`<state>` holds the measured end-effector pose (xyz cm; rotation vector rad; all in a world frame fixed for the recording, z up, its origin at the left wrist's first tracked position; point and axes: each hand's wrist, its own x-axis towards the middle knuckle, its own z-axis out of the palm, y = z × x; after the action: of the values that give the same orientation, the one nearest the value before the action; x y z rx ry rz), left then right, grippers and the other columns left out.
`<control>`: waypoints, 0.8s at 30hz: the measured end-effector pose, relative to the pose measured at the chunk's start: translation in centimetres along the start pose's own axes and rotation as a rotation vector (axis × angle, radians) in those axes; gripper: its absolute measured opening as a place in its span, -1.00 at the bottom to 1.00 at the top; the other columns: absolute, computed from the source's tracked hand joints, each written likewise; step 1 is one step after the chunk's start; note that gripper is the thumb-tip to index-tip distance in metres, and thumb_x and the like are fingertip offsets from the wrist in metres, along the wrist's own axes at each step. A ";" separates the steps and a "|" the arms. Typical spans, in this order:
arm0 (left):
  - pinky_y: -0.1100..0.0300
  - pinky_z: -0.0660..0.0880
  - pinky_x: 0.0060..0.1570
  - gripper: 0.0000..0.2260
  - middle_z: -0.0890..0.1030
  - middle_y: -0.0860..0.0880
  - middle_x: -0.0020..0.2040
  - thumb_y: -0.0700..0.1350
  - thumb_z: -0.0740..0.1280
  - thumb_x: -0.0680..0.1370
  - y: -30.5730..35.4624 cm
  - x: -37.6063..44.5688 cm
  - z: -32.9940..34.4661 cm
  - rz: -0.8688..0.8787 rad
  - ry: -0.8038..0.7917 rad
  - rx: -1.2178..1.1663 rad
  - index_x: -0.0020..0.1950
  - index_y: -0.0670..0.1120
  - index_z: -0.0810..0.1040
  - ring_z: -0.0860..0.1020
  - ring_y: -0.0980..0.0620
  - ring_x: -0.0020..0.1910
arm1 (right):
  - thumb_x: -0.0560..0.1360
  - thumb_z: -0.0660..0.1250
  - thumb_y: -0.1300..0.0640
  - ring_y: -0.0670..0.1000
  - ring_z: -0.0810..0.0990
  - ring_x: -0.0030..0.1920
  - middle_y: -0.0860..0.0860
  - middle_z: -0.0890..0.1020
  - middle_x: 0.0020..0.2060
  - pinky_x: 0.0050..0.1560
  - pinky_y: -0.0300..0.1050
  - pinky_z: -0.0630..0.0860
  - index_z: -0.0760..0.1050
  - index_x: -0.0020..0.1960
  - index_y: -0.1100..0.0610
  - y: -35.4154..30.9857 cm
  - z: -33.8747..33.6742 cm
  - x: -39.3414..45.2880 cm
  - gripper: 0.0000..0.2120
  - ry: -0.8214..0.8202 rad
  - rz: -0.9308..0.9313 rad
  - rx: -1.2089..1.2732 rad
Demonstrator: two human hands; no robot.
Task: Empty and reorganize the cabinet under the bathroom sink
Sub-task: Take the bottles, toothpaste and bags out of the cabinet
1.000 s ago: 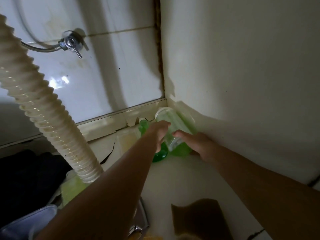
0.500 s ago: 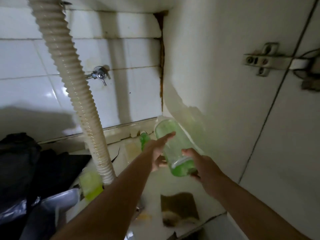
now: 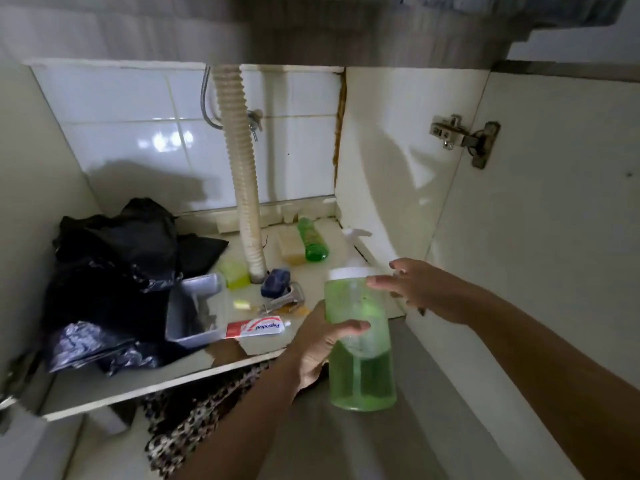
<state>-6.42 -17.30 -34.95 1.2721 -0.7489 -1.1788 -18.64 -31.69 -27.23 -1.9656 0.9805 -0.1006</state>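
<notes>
Just outside the cabinet [image 3: 381, 161] opening, in front of its lower right corner, a tall translucent green bottle [image 3: 360, 344] is held upright in the air. It has a white collar at the top, a thin tube inside, and green liquid that fills about the lower third; the walls above are clouded green. The left hand [image 3: 320, 344] grips it at the middle from 9 o'clock, with the thumb curled across the front. The right hand [image 3: 419, 289] is at 1 o'clock from the bottle, its fingers stretched and spread, the fingertips just beside the white collar; whether they touch it I cannot tell.

Behind the bottle, on the cabinet floor [image 3: 263, 344], a white spray head [image 3: 355, 233] lies at 12 o'clock by the right wall. At 11 o'clock a smaller green bottle [image 3: 313, 242] lies on its side, touching a yellowish sponge [image 3: 289, 245]. At 9 o'clock lies a red and white toothpaste tube [image 3: 258, 329], just beside a grey plastic tray [image 3: 195, 311]. Further at 10 o'clock the ribbed drain hose [image 3: 242, 174] comes down to the floor, with a small dark blue object [image 3: 275, 282] at its foot. Black plastic bags [image 3: 114, 271] fill the left side. The door hinge [image 3: 464, 138] is at 1 o'clock, high on the right.
</notes>
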 end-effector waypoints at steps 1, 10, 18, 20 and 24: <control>-0.08 0.44 0.25 -0.47 0.66 -0.05 0.12 -0.13 0.52 0.29 -1.4 -1.0 0.6 -0.006 -0.014 0.053 0.24 0.01 0.51 0.60 -0.08 0.15 | 0.35 0.38 -0.29 0.14 0.48 0.21 0.12 0.47 0.26 0.19 0.04 0.40 0.33 0.39 0.15 0.4 1.0 -0.5 -0.23 -0.021 0.020 -0.064; 0.41 0.52 -0.08 -0.45 0.59 0.13 0.04 -0.30 0.53 0.31 -13.8 -4.3 1.7 -0.170 0.000 0.251 0.18 0.09 0.46 0.59 0.22 0.01 | 0.32 0.54 0.03 -0.06 0.57 -0.05 -0.01 0.61 -0.03 -0.02 -0.16 0.52 0.55 0.11 0.12 9.2 10.8 -2.7 -0.59 -0.196 0.085 -0.196; 0.32 0.31 0.23 -0.06 0.37 0.14 0.35 0.21 0.46 0.14 -20.6 -2.7 -0.3 -0.200 0.086 0.520 0.46 0.01 0.23 0.38 0.16 0.31 | 0.24 0.55 -0.01 0.18 0.48 0.21 0.15 0.46 0.21 0.21 0.00 0.45 0.30 0.34 0.21 15.9 17.1 -1.5 -0.21 -0.110 0.105 -0.355; 0.36 0.26 0.21 -0.10 0.36 0.06 0.42 0.04 0.53 0.25 -21.0 -2.5 -0.7 -0.202 0.059 0.581 0.50 -0.02 0.18 0.37 0.11 0.35 | 0.21 0.54 -0.03 0.17 0.47 0.25 0.15 0.45 0.25 0.24 0.01 0.45 0.27 0.39 0.22 17.5 18.6 -1.7 -0.13 -0.063 0.096 -0.298; 0.41 0.31 0.08 -0.23 0.37 0.14 0.36 -0.21 0.50 0.41 -21.8 -1.8 -1.8 -0.265 0.044 0.584 0.48 0.09 0.15 0.38 0.14 0.28 | 0.17 0.61 0.03 0.08 0.41 0.35 0.10 0.41 0.35 0.33 -0.04 0.37 0.22 0.46 0.22 19.6 19.6 -1.1 -0.02 0.006 0.023 -0.225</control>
<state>-10.51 -12.70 -56.01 1.9218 -0.9529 -1.1765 -22.73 -22.69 -53.12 -2.1579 1.0561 0.0184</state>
